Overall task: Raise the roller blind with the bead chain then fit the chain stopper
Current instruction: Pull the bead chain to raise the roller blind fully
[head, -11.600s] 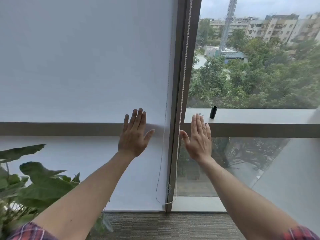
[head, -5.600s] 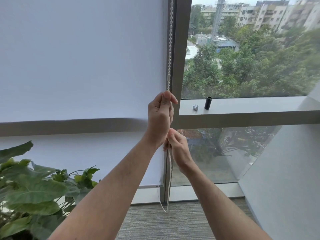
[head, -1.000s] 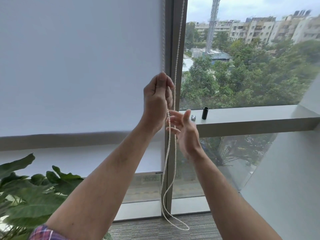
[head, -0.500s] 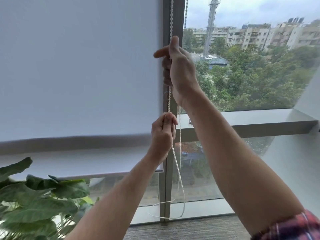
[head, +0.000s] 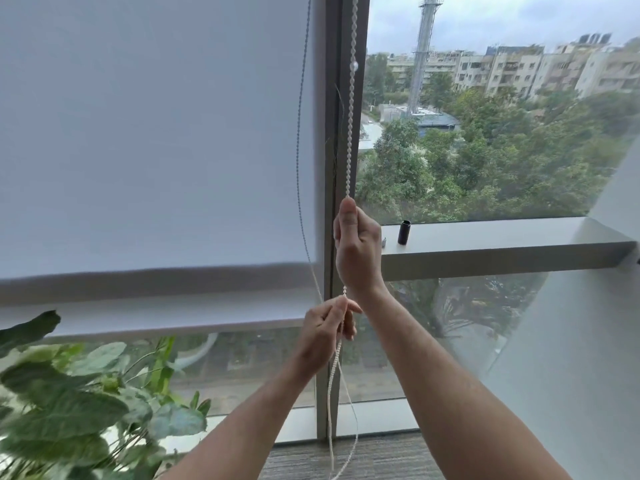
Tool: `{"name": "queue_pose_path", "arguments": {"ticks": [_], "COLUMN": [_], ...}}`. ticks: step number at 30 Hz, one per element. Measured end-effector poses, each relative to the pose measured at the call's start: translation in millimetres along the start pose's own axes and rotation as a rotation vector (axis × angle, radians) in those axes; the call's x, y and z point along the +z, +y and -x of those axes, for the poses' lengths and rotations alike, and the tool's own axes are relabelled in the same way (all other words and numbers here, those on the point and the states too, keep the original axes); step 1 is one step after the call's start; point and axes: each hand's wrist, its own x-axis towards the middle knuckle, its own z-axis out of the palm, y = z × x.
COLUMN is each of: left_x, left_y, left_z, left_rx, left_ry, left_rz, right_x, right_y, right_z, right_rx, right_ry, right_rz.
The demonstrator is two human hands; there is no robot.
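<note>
White plastic bead chain (head: 350, 133), centre frame: light, limp, beads give purchase; right hand (head: 356, 251) clenched on it, left hand (head: 323, 336) pinching below.

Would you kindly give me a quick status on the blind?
Both hands shut on chain. Blind partly raised. Stopper not fitted. Nothing in the way.

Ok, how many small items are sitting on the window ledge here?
2. A black cylinder stands upright on the ledge, and a small silvery piece sits just left of it, partly hidden behind the right hand. More could be hidden there.
</note>
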Motion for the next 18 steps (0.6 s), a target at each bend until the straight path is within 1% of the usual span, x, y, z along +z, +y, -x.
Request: {"name": "queue_pose_path", "arguments": {"ticks": [2,4,5,7,11,14,16,18], "left_x": [-7,-15,-20,-26,-20,-12,-9,-5], "left_y": [-5,0,8,32,103,151,172,178], "left_z": [-6,-17,-24,-39,-59,-70,-76,-80], "left_rx": [-0.058,-0.095,-0.079,0.017,0.242,0.349,0.378,0.361], "left_ry": [0.069,0.206,0.259,0.298,0.287,0.219,0.151,0.125], "left_rz": [-0.059,-0.037,-0.022,-0.038,0.070,0.168,0.225,0.231], "right_x": [-3,-3,-2,0,6,9,8,5], "right_y": [4,6,6,7,6,11,21,34], "right_z": [3,4,5,7,10,13,23,38], "right_rx": [-0.013,-0.009,-0.008,-0.003,-0.008,0.020,0.054,0.090], "right_ry": [0.011,0.010,0.013,0.011,-0.021,-0.010,-0.024,-0.039], "right_rz": [-0.005,-0.023,-0.020,-0.029,-0.109,-0.068,-0.057,-0.045]}}
